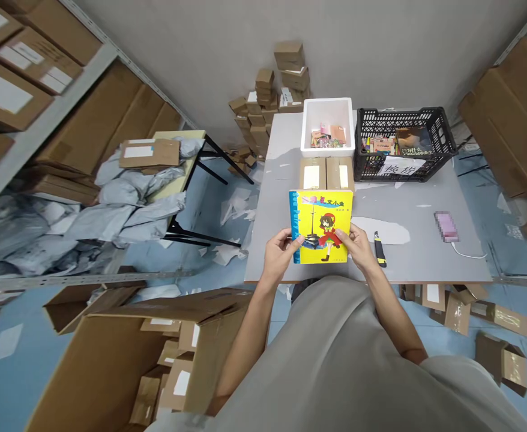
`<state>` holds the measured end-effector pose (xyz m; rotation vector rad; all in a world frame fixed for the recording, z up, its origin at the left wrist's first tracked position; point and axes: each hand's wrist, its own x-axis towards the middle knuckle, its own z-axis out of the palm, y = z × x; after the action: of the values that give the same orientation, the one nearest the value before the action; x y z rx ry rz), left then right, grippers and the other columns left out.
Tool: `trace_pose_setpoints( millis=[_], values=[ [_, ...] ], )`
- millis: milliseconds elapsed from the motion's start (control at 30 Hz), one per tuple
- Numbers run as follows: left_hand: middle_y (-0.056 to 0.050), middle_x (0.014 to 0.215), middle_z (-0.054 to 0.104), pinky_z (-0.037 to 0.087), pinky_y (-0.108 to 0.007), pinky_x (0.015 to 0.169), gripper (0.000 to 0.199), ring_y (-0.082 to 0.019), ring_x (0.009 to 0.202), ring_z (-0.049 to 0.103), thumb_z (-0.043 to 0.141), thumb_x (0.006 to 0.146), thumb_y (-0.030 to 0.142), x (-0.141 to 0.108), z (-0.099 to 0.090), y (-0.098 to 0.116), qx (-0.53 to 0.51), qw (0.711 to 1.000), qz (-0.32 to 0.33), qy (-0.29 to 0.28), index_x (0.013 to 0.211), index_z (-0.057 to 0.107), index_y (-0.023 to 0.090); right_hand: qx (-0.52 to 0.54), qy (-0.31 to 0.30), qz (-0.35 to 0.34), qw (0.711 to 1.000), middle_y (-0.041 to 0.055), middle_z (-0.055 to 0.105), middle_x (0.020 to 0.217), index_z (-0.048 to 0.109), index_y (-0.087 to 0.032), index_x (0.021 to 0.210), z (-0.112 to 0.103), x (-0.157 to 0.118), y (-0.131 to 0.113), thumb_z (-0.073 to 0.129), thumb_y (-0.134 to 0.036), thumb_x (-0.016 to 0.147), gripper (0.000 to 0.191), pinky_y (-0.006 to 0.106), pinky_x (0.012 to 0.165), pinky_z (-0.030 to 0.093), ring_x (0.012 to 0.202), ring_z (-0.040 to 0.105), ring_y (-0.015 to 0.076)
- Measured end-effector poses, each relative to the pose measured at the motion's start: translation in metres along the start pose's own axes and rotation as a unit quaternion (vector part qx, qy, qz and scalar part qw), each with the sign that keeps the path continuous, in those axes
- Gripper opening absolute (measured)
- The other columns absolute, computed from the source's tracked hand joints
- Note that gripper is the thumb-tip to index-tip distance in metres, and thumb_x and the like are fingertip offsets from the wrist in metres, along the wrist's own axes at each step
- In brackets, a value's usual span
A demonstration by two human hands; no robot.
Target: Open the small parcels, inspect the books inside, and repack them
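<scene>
A yellow picture book (317,228) with a blue spine strip and a cartoon figure in red on its cover is held up over the near edge of the table. My left hand (280,251) grips its lower left side, thumb on the cover. On the lower right side my right hand (357,245) holds it the same way. Just behind the book lie two small cardboard boxes (313,171) with white labels, partly covered by it. To the right of my right hand rests a black and yellow utility knife (379,249), beside a white sheet of paper (392,231).
On the grey table (281,174) stand a white foam box (327,150) and a black plastic crate (394,174) with books. A phone (446,227) with a cable lies right. A large open carton (87,360) stands at lower left. Grey parcels (101,222) pile up left.
</scene>
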<state>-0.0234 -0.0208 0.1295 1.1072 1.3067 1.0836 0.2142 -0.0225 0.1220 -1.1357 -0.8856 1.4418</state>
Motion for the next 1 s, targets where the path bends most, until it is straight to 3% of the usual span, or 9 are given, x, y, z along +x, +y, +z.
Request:
trace_pose_setpoints(
  millis=[167,300,367,467,567,667,767,867,1000],
  values=[
    [-0.012,0.111,0.085,0.061,-0.053,0.114,0.052,-0.031,0.116,0.078,0.093,0.083,0.073,0.007,-0.004,0.0,0.09,0.982,0.157,0.046,0.1,0.082,0.025,-0.073,0.027,-0.117,0.99,0.0099,0.091,0.122,0.092,-0.029,0.102,-0.008,0.004,-0.011,0.099,-0.078,0.076,0.056,0.055,0.115,0.065,0.124,0.082,0.0351],
    [-0.013,0.116,0.087,0.058,-0.061,0.122,0.046,-0.037,0.137,0.074,0.091,0.087,0.072,0.011,-0.01,0.009,0.111,0.968,0.221,0.046,0.097,0.082,0.028,-0.096,-0.003,-0.165,0.982,0.0112,0.084,0.144,0.094,-0.034,0.098,-0.013,-0.001,-0.018,0.097,-0.074,0.081,0.044,0.054,0.113,0.065,0.14,0.075,0.0359],
    [-0.012,0.115,0.088,0.058,-0.061,0.122,0.046,-0.037,0.136,0.075,0.093,0.086,0.072,0.01,-0.012,0.012,0.107,0.968,0.221,0.042,0.097,0.083,0.028,-0.112,-0.005,-0.176,0.978,0.0107,0.084,0.144,0.094,-0.034,0.099,-0.015,-0.004,-0.017,0.094,-0.072,0.086,0.04,0.053,0.113,0.065,0.138,0.075,0.0349],
    [-0.012,0.112,0.087,0.063,-0.054,0.116,0.05,-0.033,0.119,0.081,0.096,0.084,0.07,0.007,-0.013,0.011,0.085,0.979,0.183,0.029,0.102,0.084,0.024,-0.147,0.032,-0.184,0.971,0.0089,0.088,0.126,0.094,-0.032,0.111,-0.019,-0.004,-0.012,0.089,-0.066,0.092,0.04,0.052,0.116,0.061,0.122,0.079,0.0311],
    [-0.011,0.11,0.087,0.068,-0.043,0.1,0.068,-0.027,0.103,0.082,0.093,0.087,0.069,0.002,-0.01,0.005,0.057,0.991,0.121,0.021,0.135,0.081,0.021,-0.144,0.077,-0.168,0.972,0.0033,0.087,0.103,0.087,-0.03,0.136,-0.022,-0.004,-0.003,0.089,-0.063,0.091,0.056,0.045,0.106,0.064,0.099,0.076,0.0245],
    [-0.011,0.11,0.087,0.068,-0.036,0.091,0.092,-0.024,0.102,0.082,0.089,0.092,0.07,-0.003,-0.006,0.001,0.035,0.995,0.089,-0.009,0.166,0.063,0.022,-0.125,0.089,-0.147,0.977,0.0036,0.085,0.103,0.081,-0.028,0.148,-0.023,-0.006,0.003,0.083,-0.067,0.095,0.065,0.038,0.088,0.065,0.09,0.073,0.0221],
    [-0.015,0.117,0.087,0.069,-0.037,0.089,0.077,-0.028,0.108,0.083,0.087,0.093,0.072,-0.007,-0.004,0.001,0.036,0.996,0.085,-0.015,0.15,0.078,0.02,-0.127,0.074,-0.134,0.98,0.0088,0.086,0.114,0.089,-0.026,0.129,-0.024,-0.011,0.004,0.078,-0.07,0.097,0.055,0.037,0.081,0.064,0.096,0.077,0.025],
    [-0.014,0.116,0.088,0.07,-0.04,0.089,0.058,-0.031,0.109,0.082,0.082,0.095,0.07,-0.007,-0.007,0.005,0.044,0.995,0.088,-0.004,0.125,0.09,0.021,-0.122,0.065,-0.117,0.983,0.0106,0.087,0.124,0.091,-0.026,0.118,-0.028,-0.015,0.0,0.077,-0.068,0.097,0.048,0.04,0.091,0.066,0.112,0.08,0.0295],
    [-0.011,0.108,0.088,0.069,-0.039,0.089,0.058,-0.028,0.099,0.083,0.09,0.087,0.063,-0.002,-0.009,0.008,0.022,0.996,0.075,-0.054,0.127,0.089,0.021,-0.076,0.043,-0.063,0.994,0.0081,0.09,0.122,0.089,-0.026,0.123,-0.038,-0.016,-0.006,0.074,-0.068,0.097,0.051,0.04,0.086,0.069,0.106,0.083,0.0289]
  ],
)
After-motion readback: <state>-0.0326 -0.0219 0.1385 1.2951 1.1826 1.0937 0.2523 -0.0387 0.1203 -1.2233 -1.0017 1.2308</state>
